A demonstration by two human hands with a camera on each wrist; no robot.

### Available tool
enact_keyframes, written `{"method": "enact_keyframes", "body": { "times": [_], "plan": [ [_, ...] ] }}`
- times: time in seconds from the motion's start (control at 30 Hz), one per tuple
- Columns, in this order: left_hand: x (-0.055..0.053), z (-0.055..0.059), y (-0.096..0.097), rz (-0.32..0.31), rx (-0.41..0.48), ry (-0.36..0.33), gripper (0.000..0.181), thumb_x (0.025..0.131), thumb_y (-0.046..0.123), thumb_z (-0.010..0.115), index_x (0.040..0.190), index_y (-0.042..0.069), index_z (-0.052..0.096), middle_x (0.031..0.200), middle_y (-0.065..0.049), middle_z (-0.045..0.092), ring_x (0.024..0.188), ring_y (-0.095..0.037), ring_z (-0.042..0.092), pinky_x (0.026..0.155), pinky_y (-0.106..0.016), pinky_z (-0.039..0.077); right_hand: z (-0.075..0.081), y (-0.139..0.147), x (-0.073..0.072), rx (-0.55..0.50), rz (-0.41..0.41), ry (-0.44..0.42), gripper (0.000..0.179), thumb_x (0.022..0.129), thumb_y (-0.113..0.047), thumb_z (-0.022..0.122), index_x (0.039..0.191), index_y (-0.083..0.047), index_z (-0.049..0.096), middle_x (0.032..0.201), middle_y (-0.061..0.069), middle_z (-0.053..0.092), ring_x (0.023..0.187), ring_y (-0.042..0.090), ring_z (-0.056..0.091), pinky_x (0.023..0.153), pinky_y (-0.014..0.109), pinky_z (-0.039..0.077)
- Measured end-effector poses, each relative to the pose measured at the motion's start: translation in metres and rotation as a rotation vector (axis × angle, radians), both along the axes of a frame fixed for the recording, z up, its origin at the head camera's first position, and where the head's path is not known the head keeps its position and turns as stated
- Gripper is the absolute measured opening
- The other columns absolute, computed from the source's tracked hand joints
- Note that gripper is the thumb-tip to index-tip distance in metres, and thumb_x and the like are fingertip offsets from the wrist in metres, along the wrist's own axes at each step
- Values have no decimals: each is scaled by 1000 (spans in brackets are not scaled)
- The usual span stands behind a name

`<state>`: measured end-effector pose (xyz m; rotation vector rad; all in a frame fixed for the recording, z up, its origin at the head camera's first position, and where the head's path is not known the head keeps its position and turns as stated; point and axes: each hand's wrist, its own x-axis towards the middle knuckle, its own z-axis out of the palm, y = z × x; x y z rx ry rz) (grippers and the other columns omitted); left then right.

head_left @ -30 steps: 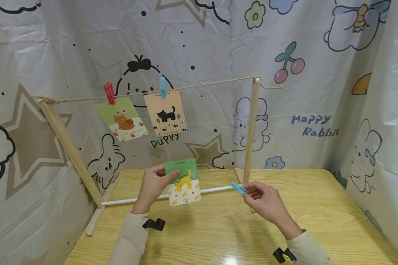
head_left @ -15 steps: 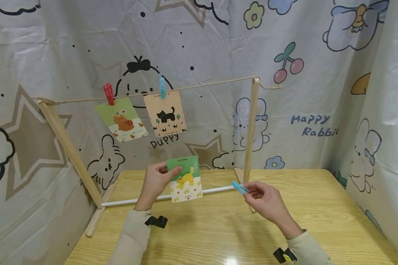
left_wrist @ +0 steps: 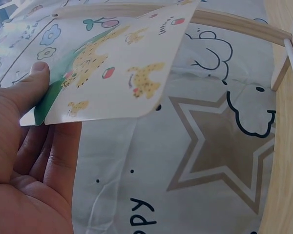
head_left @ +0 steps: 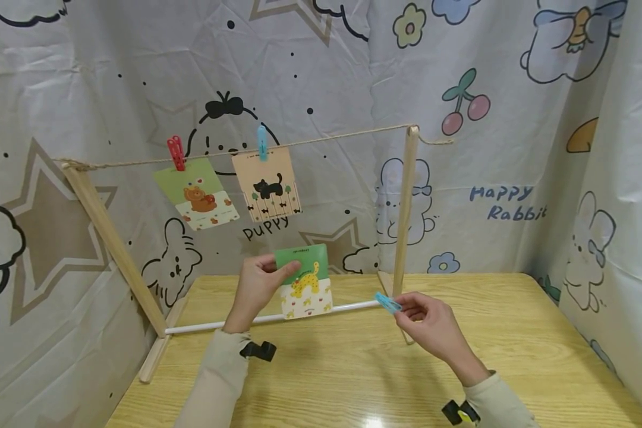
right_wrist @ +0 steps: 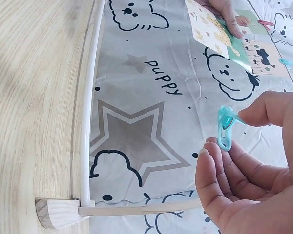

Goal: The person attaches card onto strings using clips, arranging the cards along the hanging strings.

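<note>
My left hand [head_left: 259, 288] pinches a green and white card [head_left: 306, 291] with a yellow leopard on it, thumb over the front. In the left wrist view the card [left_wrist: 122, 78] tilts away from the palm. My right hand [head_left: 433, 327] holds a light blue clothespin [head_left: 387, 302] between thumb and fingers, in front of the white rod by the right post. The right wrist view shows the clothespin [right_wrist: 225, 127] at the fingertips. On the twine [head_left: 337, 137] hang a bear card [head_left: 200, 196] under a red clothespin [head_left: 175, 153] and a black cat card [head_left: 264, 202] under a blue clothespin [head_left: 262, 142].
The twine runs between a slanting left wooden post [head_left: 115, 249] and a right wooden post [head_left: 406, 208]. Low down, a white rod [head_left: 198, 326] joins the posts. The frame stands on a wood-grain table [head_left: 310, 380], with a printed curtain [head_left: 331, 71] behind it.
My left hand has moved up and to the right with the leopard card. My right hand with the clothespin has stayed almost in place.
</note>
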<state>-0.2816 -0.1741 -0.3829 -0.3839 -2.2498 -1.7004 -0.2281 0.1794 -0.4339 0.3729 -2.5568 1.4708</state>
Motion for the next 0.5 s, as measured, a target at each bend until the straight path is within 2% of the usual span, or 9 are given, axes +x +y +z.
{"method": "enact_keyframes", "body": {
  "times": [0.1,0.27,0.4,0.5],
  "plan": [
    [-1,4,4,5,-2,12,35,84,46,86,90,11,81,81,-5,78,66,-19,67,61,-27,53,0,1,0,4,-1,11,19,94,-17,76,113,-13,75,95,-2,72,84,12,68,75,26,56],
    [-3,9,8,24,-18,36,36,84,45,86,84,10,79,74,-4,75,58,-13,56,54,-23,43,1,1,0,13,-12,25,19,94,-17,76,112,-13,75,94,-2,72,84,11,68,75,26,56],
    [-5,12,11,33,-23,62,39,85,42,86,76,6,74,63,-3,66,51,-10,41,49,-23,32,2,2,0,13,-17,29,19,94,-18,77,111,-13,74,94,-2,72,83,11,68,75,26,56],
    [-6,15,13,29,-20,76,39,85,42,85,75,6,74,62,-2,65,50,-10,40,48,-22,31,2,3,0,15,-21,31,19,94,-19,77,112,-13,74,94,-2,72,83,11,68,75,26,56]
  ]
}}
